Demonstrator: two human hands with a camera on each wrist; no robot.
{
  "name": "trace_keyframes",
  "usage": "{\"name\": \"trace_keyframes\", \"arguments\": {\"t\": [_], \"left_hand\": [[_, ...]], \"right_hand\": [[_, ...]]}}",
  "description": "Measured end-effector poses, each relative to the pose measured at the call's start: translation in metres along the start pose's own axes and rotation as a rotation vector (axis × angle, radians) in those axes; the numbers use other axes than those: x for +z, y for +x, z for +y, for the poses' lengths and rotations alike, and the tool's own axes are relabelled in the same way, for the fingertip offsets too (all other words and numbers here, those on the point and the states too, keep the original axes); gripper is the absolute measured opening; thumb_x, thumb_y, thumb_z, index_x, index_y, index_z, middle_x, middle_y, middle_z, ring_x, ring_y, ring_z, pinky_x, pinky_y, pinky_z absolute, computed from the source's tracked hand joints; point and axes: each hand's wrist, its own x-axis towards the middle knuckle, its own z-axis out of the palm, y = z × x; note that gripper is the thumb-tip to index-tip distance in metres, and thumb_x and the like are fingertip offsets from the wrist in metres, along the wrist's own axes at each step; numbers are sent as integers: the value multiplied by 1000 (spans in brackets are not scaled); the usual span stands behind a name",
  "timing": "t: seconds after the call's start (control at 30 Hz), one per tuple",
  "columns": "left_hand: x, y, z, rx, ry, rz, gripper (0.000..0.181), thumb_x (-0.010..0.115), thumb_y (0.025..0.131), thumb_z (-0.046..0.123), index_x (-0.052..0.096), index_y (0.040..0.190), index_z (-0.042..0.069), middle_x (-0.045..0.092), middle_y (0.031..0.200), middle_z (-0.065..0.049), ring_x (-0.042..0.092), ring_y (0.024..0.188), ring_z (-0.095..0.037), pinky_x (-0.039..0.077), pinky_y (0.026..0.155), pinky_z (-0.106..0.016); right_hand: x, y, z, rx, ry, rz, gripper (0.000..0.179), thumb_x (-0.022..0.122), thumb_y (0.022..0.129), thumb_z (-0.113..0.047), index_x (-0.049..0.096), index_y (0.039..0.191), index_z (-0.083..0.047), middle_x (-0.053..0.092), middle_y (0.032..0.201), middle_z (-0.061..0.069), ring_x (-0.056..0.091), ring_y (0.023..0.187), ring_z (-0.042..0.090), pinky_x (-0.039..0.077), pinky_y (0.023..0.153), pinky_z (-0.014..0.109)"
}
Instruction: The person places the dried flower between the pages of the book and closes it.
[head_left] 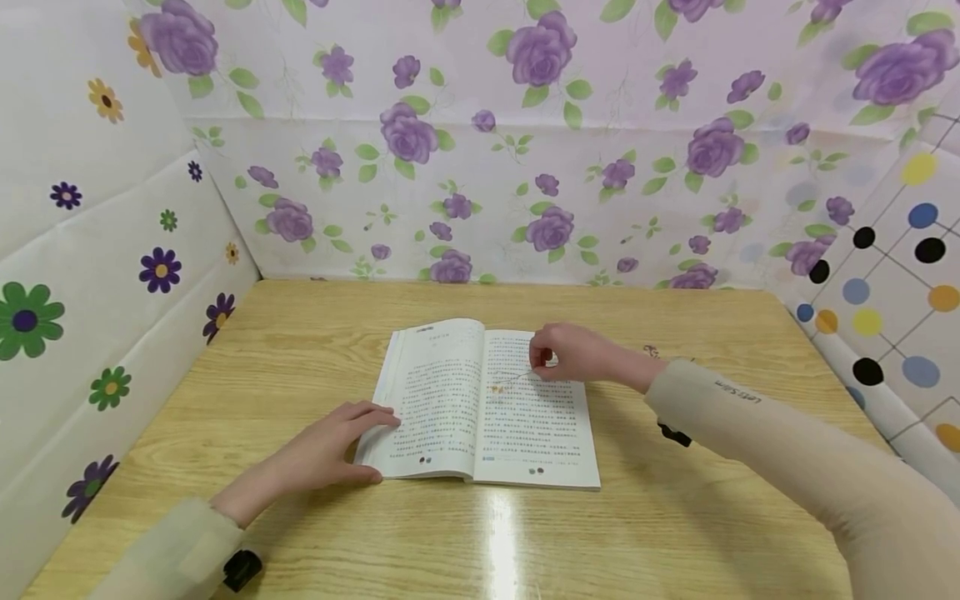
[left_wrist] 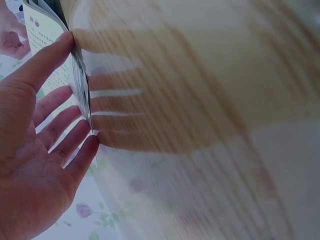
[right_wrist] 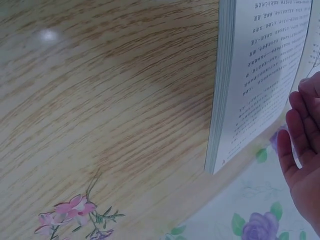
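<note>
An open book (head_left: pixel 442 400) with printed pages lies on the wooden table. My left hand (head_left: pixel 330 442) rests at its left edge, fingers spread and reaching onto the left page, thumb by the lower corner; the left wrist view shows that hand (left_wrist: pixel 45 135) along the page edges (left_wrist: pixel 80 80). Over the right page, my right hand (head_left: pixel 570 354) pinches the end of a thin, line-like item (head_left: pixel 513 379). A small golden-orange piece (head_left: pixel 497 388) shows at its far end, above the print. Only part of the right hand (right_wrist: pixel 307 140) appears in the right wrist view, and its exact kind of item cannot be told.
The wooden table (head_left: pixel 300 350) extends around the book. Behind it stands a wall covering (head_left: pixel 480 200) with purple flowers, and patterned sheets flank both sides. A pink flower print (right_wrist: pixel 72 210) marks the tabletop to the right of the book.
</note>
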Motion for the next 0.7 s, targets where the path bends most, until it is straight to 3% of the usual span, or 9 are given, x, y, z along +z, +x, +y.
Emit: {"name": "trace_keyframes", "arguments": {"t": [0.23, 0.4, 0.7], "left_hand": [[1, 0, 0, 3, -5, 2, 65, 83, 78, 36, 57, 135, 18, 55, 144, -8, 50, 133, -34, 44, 109, -53], [1, 0, -1, 6, -5, 0, 65, 82, 79, 37, 57, 135, 18, 55, 144, -8, 50, 133, -34, 45, 109, -53], [-1, 0, 1, 3, -7, 1, 65, 82, 79, 35, 57, 136, 18, 54, 144, -8, 50, 133, -34, 45, 108, -54]], "right_hand": [[-1, -2, 1, 8, -1, 4, 5, 71, 86, -12, 69, 82, -15, 66, 81, -4, 57, 78, 13, 49, 74, 25], [0, -6, -1, 35, 8, 13, 8, 72, 87, -16, 75, 94, -13, 73, 92, -3, 63, 86, 15, 53, 79, 30], [5, -28, -14, 86, 31, 140, 19, 75, 86, -19, 76, 103, -10, 75, 101, 1, 66, 94, 18, 56, 83, 36]]}}
